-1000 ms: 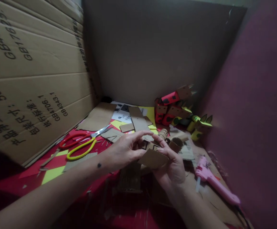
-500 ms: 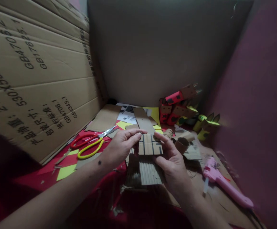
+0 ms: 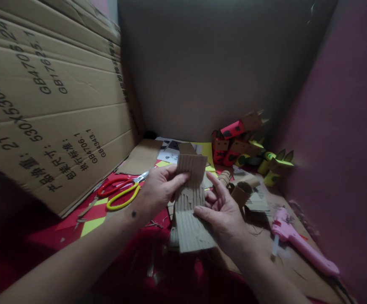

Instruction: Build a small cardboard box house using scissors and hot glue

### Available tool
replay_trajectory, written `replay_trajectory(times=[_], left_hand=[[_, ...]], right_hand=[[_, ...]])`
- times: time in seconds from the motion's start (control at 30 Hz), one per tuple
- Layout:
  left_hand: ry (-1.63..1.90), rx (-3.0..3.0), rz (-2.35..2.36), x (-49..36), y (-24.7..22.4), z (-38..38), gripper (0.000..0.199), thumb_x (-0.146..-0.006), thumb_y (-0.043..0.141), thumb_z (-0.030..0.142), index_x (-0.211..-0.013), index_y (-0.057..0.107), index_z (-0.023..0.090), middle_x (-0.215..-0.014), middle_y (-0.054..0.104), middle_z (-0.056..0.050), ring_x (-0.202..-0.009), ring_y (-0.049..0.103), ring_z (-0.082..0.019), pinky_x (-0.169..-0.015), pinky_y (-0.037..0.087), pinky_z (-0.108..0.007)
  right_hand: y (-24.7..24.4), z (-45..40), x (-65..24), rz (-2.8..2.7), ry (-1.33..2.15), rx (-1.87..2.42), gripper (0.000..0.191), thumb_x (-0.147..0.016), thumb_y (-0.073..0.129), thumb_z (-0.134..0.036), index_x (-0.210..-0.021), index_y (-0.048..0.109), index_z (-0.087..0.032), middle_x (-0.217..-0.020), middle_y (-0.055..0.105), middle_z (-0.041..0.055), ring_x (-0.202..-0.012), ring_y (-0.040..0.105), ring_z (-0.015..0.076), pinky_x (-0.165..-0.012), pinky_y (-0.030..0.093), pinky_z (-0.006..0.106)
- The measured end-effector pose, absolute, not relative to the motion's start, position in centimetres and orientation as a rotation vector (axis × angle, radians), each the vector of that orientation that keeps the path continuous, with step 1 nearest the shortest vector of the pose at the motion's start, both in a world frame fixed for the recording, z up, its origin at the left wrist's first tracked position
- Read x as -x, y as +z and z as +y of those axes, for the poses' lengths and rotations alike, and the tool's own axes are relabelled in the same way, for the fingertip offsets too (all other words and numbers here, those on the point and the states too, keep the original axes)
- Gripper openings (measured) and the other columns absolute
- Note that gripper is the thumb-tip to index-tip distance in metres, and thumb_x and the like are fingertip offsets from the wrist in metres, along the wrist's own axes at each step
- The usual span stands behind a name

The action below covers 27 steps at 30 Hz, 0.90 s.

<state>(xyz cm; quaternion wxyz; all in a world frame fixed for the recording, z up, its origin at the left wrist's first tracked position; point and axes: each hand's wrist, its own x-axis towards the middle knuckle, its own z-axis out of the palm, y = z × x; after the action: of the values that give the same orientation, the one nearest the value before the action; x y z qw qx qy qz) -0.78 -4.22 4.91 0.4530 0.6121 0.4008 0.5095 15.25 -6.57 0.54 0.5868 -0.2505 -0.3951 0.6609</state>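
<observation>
Between my hands is a strip of corrugated cardboard [image 3: 190,202], its ridged side facing me and creases running across it. My left hand [image 3: 161,183] pinches its upper left edge, thumb on the front. On the right edge, my right hand [image 3: 221,207] grips lower down with the thumb on the ridges and the index finger raised off it. Left of my left hand lie scissors [image 3: 123,202] with one red and one yellow handle. A cardboard tube [image 3: 242,192] stands just beyond my right hand.
A pink glue gun [image 3: 297,240] lies at the right. Red and yellow paper figures [image 3: 234,145] with cardboard heads are grouped at the back right. A large printed cardboard box [image 3: 53,101] rises on the left. Flat cardboard [image 3: 142,156] and coloured paper scraps [image 3: 91,223] cover the table.
The cardboard strip has been unfolded: its upper part, earlier folded toward me with black printing showing, now stands up with the ridged side visible. Both hands still hold it.
</observation>
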Motion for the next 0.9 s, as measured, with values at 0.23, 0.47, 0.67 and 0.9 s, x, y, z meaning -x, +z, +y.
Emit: replay_trajectory(times=[0.23,0.47,0.67,0.9], left_hand=[[1.422,-1.485,1.062,1.3,5.1,-4.2,0.019,-0.08,0.067,0.031,-0.091,0.07,0.015,-0.073,0.068,-0.002,-0.069,0.064,-0.017,-0.061,0.054,-0.026],[1.225,-1.487,0.836,2.4,4.5,-3.4,0.026,-0.085,0.066,0.036,-0.104,0.072,0.02,-0.075,0.068,-0.002,-0.071,0.064,-0.016,-0.069,0.054,-0.028],[0.958,-1.496,0.528,3.3,4.8,-3.3,0.049,-0.075,0.073,0.033,-0.122,0.065,0.023,-0.123,0.065,-0.011,-0.112,0.06,-0.029,-0.095,0.049,-0.038],[0.79,-1.536,0.573,3.8,6.1,-4.2,0.054,-0.072,0.077,0.031,-0.123,0.064,0.021,-0.117,0.067,-0.013,-0.111,0.061,-0.032,-0.094,0.049,-0.043]], right_hand=[[0.3,-6.4,-15.8,-1.077,1.548,0.626,0.042,-0.063,0.077,-0.011,-0.103,0.075,-0.024,-0.082,0.074,-0.001,-0.076,0.065,0.0104,-0.072,0.052,0.021],[0.7,-5.7,-15.7,-1.012,1.587,0.657,0.031,-0.057,0.078,-0.013,-0.088,0.078,-0.019,-0.083,0.077,0.0031,-0.076,0.067,0.0158,-0.069,0.051,0.026],[0.3,-5.6,-15.5,-1.051,1.547,0.624,0.021,-0.06,0.074,-0.012,-0.079,0.077,-0.019,-0.072,0.074,-0.0013,-0.067,0.064,0.0105,-0.064,0.05,0.021],[0.2,-5.5,-14.0,-0.952,1.602,0.601,0.025,-0.067,0.078,-0.019,-0.092,0.075,-0.022,-0.086,0.077,0.0019,-0.077,0.07,0.0192,-0.071,0.058,0.034]])
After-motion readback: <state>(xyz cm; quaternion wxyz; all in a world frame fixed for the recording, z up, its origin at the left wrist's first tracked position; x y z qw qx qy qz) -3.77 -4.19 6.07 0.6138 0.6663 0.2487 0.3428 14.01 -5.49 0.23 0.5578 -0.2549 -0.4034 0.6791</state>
